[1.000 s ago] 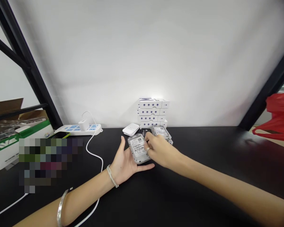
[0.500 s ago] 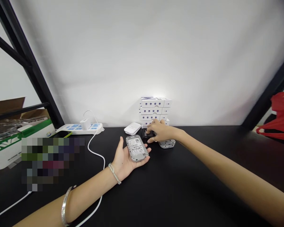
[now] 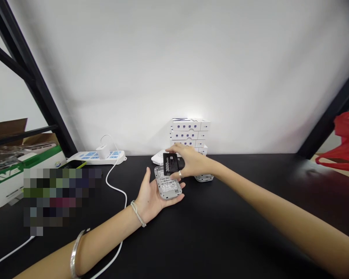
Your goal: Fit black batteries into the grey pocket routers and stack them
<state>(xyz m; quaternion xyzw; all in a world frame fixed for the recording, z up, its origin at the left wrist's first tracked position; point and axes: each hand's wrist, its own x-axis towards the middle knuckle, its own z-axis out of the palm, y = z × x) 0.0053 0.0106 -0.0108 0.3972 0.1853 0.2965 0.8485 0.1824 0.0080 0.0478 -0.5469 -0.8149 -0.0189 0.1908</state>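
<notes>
On the palm of my left hand [image 3: 149, 199] lies a small grey-white device casing [image 3: 169, 187], its inner side with a printed label facing up. The fingers curl around its far and right edges. My right hand [image 3: 191, 159] pinches a flat black battery [image 3: 170, 164] marked with large pale figures, holding it over the upper part of the casing and hiding part of the label. Behind the right hand, white covers [image 3: 158, 158] lie on the black table [image 3: 221, 217]. More grey-white casings [image 3: 204, 178] show partly below my right wrist.
White boxes [image 3: 186, 126] are stacked against the wall. At the left stand a power strip [image 3: 85, 156] with a white charger [image 3: 103, 151], a white cable [image 3: 116, 186] across the table, and an open green-and-white carton [image 3: 26, 170]. A red bag [image 3: 347, 135] hangs at the right.
My right hand has lifted the black battery from the table beside the boxes and moved it left over the casing. My left hand stays nearly in place, still holding the casing.
</notes>
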